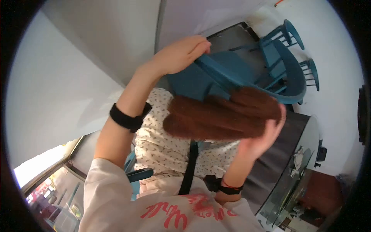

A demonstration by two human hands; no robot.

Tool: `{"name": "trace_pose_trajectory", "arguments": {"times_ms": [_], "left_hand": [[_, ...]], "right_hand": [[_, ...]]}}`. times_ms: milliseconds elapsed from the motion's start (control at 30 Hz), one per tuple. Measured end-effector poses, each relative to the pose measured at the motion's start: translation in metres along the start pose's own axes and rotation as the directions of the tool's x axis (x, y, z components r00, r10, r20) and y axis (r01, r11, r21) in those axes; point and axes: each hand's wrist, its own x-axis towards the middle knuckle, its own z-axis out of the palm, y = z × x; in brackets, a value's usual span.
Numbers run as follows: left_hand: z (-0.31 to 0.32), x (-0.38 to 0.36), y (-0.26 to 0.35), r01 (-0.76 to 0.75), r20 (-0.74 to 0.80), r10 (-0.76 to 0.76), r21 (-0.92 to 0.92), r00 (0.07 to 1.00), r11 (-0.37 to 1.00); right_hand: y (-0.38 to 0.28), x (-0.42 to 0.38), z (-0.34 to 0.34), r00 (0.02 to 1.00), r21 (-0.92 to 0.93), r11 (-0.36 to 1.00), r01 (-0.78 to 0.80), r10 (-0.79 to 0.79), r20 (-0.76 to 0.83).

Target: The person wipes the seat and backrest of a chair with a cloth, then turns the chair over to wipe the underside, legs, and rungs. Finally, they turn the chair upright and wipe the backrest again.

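My left hand (183, 54) is closed over the end of the curved top rail of a blue chair (222, 69), its fingers held together. A folded, fuzzy brown cloth (224, 114), smeared by motion, is in my right hand (264, 135). That hand's fingers curl around the cloth's right end and are partly hidden by it. In this view the cloth overlaps the lower part of the chair's rail and hangs in front of my patterned trousers (158, 127).
More blue chairs (286, 34) stand beyond, at the upper right. A glass-topped table (288, 181) with a dark grey side is at the right. Pale panels (65, 85) rise close on my left. Behind my left elbow is another chair's armrest (140, 174).
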Motion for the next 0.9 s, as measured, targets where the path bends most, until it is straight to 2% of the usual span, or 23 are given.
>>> {"name": "trace_pose_trajectory", "arguments": {"times_ms": [33,67,100,133,200,267,300,333,367,400,433,500,533,633,733,800,900], "left_hand": [[0.0,-0.001,0.005,0.004,-0.029,-0.003,0.045,1.0,0.999],[0.001,-0.002,0.006,0.01,-0.058,-0.005,0.088,0.998,0.996],[0.001,-0.001,0.0,-0.01,-0.078,0.019,0.121,0.997,0.993],[0.002,-0.001,0.0,-0.026,-0.078,0.034,0.107,0.996,0.994],[0.0,-0.002,0.001,0.064,-0.093,-0.062,0.025,0.994,0.998],[-0.003,-0.002,-0.007,0.065,-0.079,-0.067,-0.026,0.995,0.998],[-0.004,-0.001,-0.009,0.073,-0.064,-0.077,-0.067,0.995,0.995],[-0.003,-0.001,-0.009,0.067,-0.066,-0.071,-0.063,0.995,0.996],[-0.003,-0.002,-0.01,0.071,-0.057,-0.077,-0.105,0.995,0.992],[-0.005,-0.003,-0.008,0.076,-0.05,-0.084,-0.144,0.995,0.987],[-0.007,-0.004,-0.007,0.083,-0.056,-0.091,-0.136,0.994,0.987],[-0.009,-0.003,-0.005,0.171,-0.067,-0.212,-0.38,0.975,0.909],[-0.009,-0.003,-0.004,0.183,-0.072,-0.224,-0.368,0.972,0.912],[-0.007,-0.002,-0.007,0.19,-0.117,-0.25,-0.376,0.961,0.907],[-0.006,-0.001,-0.009,0.248,-0.118,-0.322,-0.416,0.939,0.875],[-0.006,-0.002,-0.009,0.229,-0.119,-0.312,-0.45,0.943,0.863],[-0.007,-0.001,0.0,0.204,-0.097,-0.263,-0.401,0.96,0.893]], "right_hand": [[-0.017,0.014,-0.015,0.994,0.028,0.999,-0.023,0.026,-0.108],[-0.033,0.031,-0.038,0.995,-0.053,0.999,-0.014,0.009,-0.099],[-0.041,0.049,-0.077,0.986,-0.188,0.982,0.002,-0.033,-0.165],[-0.061,0.062,-0.065,0.981,-0.496,0.863,0.098,-0.167,-0.097],[-0.091,0.105,-0.089,0.984,-0.347,0.937,-0.03,-0.033,-0.176],[-0.091,0.147,-0.099,0.969,-0.551,0.828,0.101,-0.207,-0.134],[-0.082,0.172,-0.116,0.967,-0.688,0.703,0.178,-0.255,-0.01],[-0.073,0.166,-0.089,0.977,-0.78,0.611,0.135,-0.213,0.002],[-0.057,0.168,-0.085,0.978,-0.813,0.549,0.191,-0.18,0.108],[-0.043,0.165,-0.079,0.968,-0.835,0.489,0.253,-0.138,0.212],[-0.038,0.161,-0.073,0.967,-0.829,0.498,0.254,-0.134,0.216],[-0.031,0.149,-0.056,0.968,-0.701,0.668,0.252,-0.173,0.183],[-0.028,0.144,-0.049,0.969,-0.69,0.68,0.246,-0.164,0.184],[-0.03,0.126,-0.029,0.945,-0.795,0.511,0.327,-0.205,0.257],[-0.034,0.096,0.0,0.936,-0.811,0.467,0.351,-0.19,0.296],[-0.035,0.076,0.021,0.953,-0.789,0.538,0.297,-0.121,0.277],[-0.024,0.047,0.049,0.901,-0.744,0.546,0.385,-0.046,0.432]]}}
